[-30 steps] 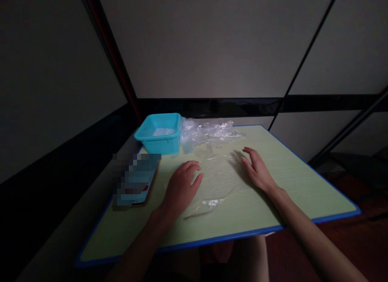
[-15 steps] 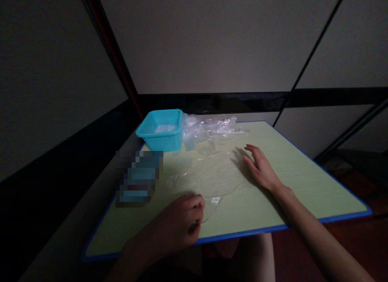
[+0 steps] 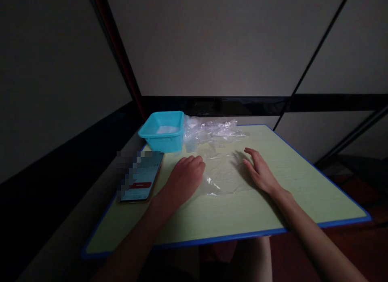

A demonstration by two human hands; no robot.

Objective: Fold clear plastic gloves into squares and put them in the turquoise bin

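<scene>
- Film [image 3: 227,174], clear and creased, lies spread across the middle of the tabletop [image 3: 315,193], between the two hands I follow from afar through the head view.
- At its left edge, I have the left hand [image 3: 187,177] knuckles up, fingers curled in; the grip is closed, with a bit of film pinched at the fingertips. The thumb is hidden from me.
- Opposite, the right hand [image 3: 262,174] is at the film's right side, thumb and fingers well parted, nothing held in its grip. From my distance I cannot tell whether it touches film or only tabletop.
- Beyond the left hand, a turquoise basin [image 3: 165,142] stands upright at the far left corner; I make out something white inside.
- Crumpled plastic [image 3: 214,130], clear and shiny, lies heaped just beside the basin, along the far edge.
- Left of the left hand, I see a phone [image 3: 144,179] lying screen up, a red bar on its display, its left part blurred into blocks.
- Blue edging [image 3: 227,238] borders the pale green tabletop before a pale wall [image 3: 209,43].
</scene>
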